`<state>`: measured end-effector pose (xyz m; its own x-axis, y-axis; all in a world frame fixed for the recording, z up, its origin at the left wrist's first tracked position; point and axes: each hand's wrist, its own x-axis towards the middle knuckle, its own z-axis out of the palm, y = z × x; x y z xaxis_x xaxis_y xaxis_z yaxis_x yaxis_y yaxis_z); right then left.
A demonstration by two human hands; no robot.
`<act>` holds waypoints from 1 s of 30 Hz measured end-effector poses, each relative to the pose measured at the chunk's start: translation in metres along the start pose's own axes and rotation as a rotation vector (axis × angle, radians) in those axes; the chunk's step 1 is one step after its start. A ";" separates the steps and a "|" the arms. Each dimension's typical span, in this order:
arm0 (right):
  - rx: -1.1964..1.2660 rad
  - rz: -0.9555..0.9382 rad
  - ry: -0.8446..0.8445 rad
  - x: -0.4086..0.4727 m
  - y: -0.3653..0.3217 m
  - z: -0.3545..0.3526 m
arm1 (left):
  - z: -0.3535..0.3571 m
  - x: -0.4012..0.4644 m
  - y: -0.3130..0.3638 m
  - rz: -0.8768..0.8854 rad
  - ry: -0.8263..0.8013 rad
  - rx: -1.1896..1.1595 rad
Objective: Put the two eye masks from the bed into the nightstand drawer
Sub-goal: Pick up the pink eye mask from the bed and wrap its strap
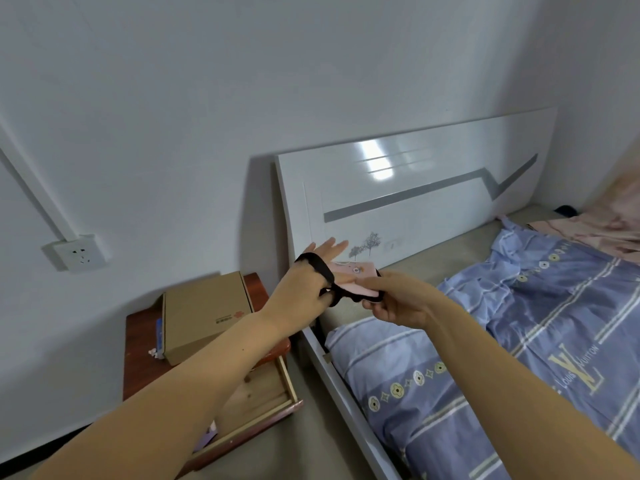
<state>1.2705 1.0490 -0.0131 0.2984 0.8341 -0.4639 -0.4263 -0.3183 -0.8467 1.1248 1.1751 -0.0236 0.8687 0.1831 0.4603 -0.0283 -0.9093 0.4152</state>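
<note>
A pink eye mask (356, 276) with a black strap (320, 268) hangs in the air between my hands, above the bed's left corner. The strap is looped around the back of my left hand (304, 289), whose fingers are spread toward the headboard. My right hand (394, 299) pinches the mask's right end. Below my left forearm the nightstand drawer (266, 386) stands pulled out, its wooden inside showing, with something pale purple (206, 436) lying in it that is partly hidden by my arm. No other mask can be made out on the bed.
A cardboard box (204, 313) sits on the red-brown nightstand (138, 348). The white headboard (398, 202) leans against the wall. A blue striped quilt (502, 341) covers the bed, pink bedding (595, 230) at the far right. A wall socket (78, 252) is at left.
</note>
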 end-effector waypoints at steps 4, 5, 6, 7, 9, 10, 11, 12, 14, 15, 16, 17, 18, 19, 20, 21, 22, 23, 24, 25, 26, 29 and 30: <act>-0.096 0.002 -0.181 -0.006 0.000 -0.016 | -0.011 -0.006 0.018 0.161 -0.013 -0.010; -0.168 -0.018 -0.205 -0.005 0.000 -0.018 | -0.012 -0.007 0.022 0.225 -0.027 -0.003; -0.253 -0.049 -0.223 -0.005 -0.001 -0.018 | -0.012 -0.008 0.026 0.308 -0.032 0.023; -0.337 -0.085 -0.262 -0.006 -0.003 -0.017 | -0.008 -0.008 0.028 0.389 -0.043 0.059; -0.425 -0.125 -0.385 -0.007 -0.006 -0.011 | 0.008 -0.001 0.033 0.457 -0.156 0.206; -0.427 -0.129 -0.426 -0.007 -0.007 -0.007 | 0.017 0.004 0.036 0.412 -0.267 0.304; -0.420 -0.134 -0.443 -0.007 -0.008 -0.004 | 0.021 0.009 0.039 0.340 -0.363 0.358; -0.408 -0.150 -0.433 -0.006 -0.007 -0.001 | 0.020 0.011 0.041 0.327 -0.402 0.351; -0.398 -0.223 -0.373 -0.004 -0.005 0.005 | 0.011 0.004 0.039 0.452 -0.275 0.218; -0.429 -0.274 -0.334 -0.003 -0.004 0.007 | 0.004 -0.001 0.040 0.482 -0.221 0.147; -0.497 -0.332 -0.275 -0.002 -0.002 0.009 | -0.003 -0.007 0.039 0.467 -0.188 0.083; -0.570 -0.393 -0.191 0.001 0.000 0.010 | -0.007 -0.009 0.036 0.420 -0.156 0.025; -0.618 -0.452 -0.094 0.004 0.002 0.009 | -0.008 -0.010 0.033 0.349 -0.128 -0.029; -0.609 -0.480 -0.005 0.007 0.005 0.007 | -0.010 -0.010 0.030 0.282 -0.104 -0.066; -0.545 -0.476 0.060 0.010 0.006 0.005 | -0.011 -0.010 0.029 0.248 -0.074 -0.076; -0.480 -0.459 0.097 0.012 0.007 0.003 | -0.012 -0.011 0.026 0.242 -0.040 -0.068; -0.432 -0.445 0.109 0.014 0.008 0.001 | -0.013 -0.012 0.024 0.243 0.001 -0.047; -0.421 -0.440 0.120 0.014 0.008 0.000 | -0.013 -0.013 0.023 0.234 0.047 -0.018; -0.439 -0.443 0.121 0.016 0.009 -0.001 | -0.013 -0.015 0.020 0.199 0.097 0.015; -0.452 -0.452 0.119 0.018 0.010 -0.001 | -0.012 -0.018 0.019 0.153 0.146 0.040; -0.429 -0.468 0.107 0.018 0.012 -0.001 | -0.012 -0.019 0.019 0.122 0.187 0.056; -0.372 -0.477 -0.013 0.022 0.016 0.004 | -0.015 -0.027 0.016 0.066 0.244 0.149; -0.395 -0.481 -0.026 0.025 0.017 0.006 | -0.016 -0.031 0.014 0.059 0.266 0.188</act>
<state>1.2654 1.0675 -0.0371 0.3557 0.9346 -0.0038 0.1003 -0.0422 -0.9941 1.0897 1.1624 -0.0192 0.7082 0.1971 0.6779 0.0391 -0.9697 0.2410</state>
